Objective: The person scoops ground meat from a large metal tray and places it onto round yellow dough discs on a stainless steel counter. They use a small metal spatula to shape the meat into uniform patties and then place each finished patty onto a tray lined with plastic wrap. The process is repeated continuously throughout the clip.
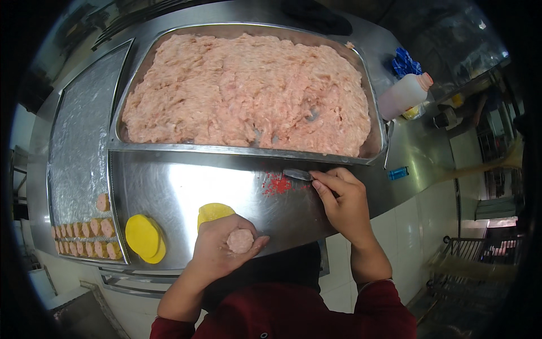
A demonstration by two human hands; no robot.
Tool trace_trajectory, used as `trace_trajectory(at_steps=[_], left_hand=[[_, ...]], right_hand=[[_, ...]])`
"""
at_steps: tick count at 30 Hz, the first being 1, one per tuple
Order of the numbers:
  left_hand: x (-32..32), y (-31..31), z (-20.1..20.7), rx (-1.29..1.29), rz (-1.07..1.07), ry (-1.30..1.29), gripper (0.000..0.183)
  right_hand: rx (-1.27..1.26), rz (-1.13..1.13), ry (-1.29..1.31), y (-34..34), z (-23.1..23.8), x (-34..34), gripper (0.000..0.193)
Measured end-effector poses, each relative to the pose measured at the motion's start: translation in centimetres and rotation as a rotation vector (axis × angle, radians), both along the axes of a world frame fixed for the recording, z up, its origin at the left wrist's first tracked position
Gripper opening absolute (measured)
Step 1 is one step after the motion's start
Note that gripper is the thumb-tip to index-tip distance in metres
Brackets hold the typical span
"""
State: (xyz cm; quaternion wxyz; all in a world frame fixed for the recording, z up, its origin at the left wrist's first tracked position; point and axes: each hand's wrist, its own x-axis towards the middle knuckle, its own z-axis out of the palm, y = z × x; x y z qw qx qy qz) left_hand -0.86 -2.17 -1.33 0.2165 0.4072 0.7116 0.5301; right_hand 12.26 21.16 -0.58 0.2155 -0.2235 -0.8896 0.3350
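Observation:
My left hand (217, 248) is curled around a round dumpling (240, 240), whose pink minced-meat top shows above the fingers. Its sides are hidden in the palm. Just beyond that hand a yellow round wrapper (214, 212) is partly covered by it. My right hand (344, 203) pinches a small metal spatula (297, 174), its blade over the steel table beside a patch of finely chopped red bits (276, 184). A large steel tray (248, 150) of pink minced meat (243, 90) lies beyond both hands. More yellow wrappers (142, 236) are stacked left of my left hand.
At the far left a flat tray (84, 124) carries rows of open-topped dumplings (84, 230) at its near end. To the right are a plastic bottle (403, 96), a crumpled blue bag (405, 62), a metal utensil (389, 144) and a blue lighter (398, 173).

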Motion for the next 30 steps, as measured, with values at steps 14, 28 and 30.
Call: trace_trajectory(at_steps=[14,28,30], left_hand=[[0.6,0.6,0.2,0.016,0.056,-0.010,0.024],[0.6,-0.6,0.2,-0.029,-0.023,-0.075,0.020],[0.4,-0.9,0.4,-0.051,-0.028,-0.065,0.019]], right_hand=[[-0.228,0.280,0.110,-2.3,1.8,1.5,0.022],[0.182,0.253,-0.013,-3.3,-0.9,-1.2,0.023],[0.250,0.267,-0.055,-3.5,-0.8,-1.4,0.024]])
